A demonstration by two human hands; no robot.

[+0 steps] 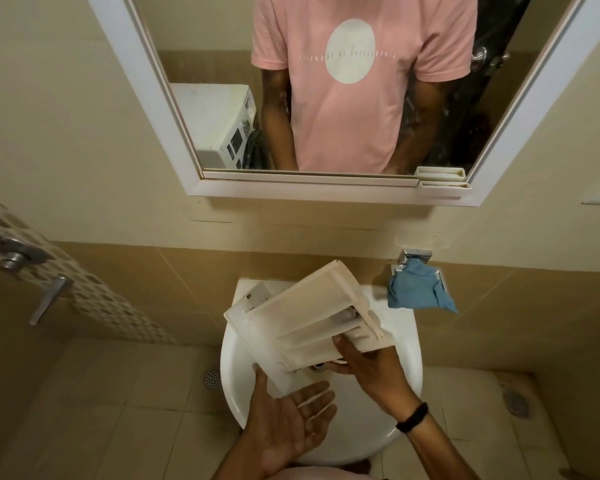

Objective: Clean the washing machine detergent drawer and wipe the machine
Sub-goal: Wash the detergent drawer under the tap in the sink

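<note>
Over the white sink, the detergent drawer is held tipped by the right hand, fingers curled round its end, while the left hand is spread flat and open under its low corner, likely so drips fall in.

drawer over sink | cloth on wall holder, right of sink | mirror above sink

No legible text anywhere. Only lettering: one thin line across the white circle print on the pink short-sleeved T-shirt, seen in the white-framed wall mirror. It's reversed and too blurred to read. The reflected white washing machine has panel marks too small to tell.
</note>
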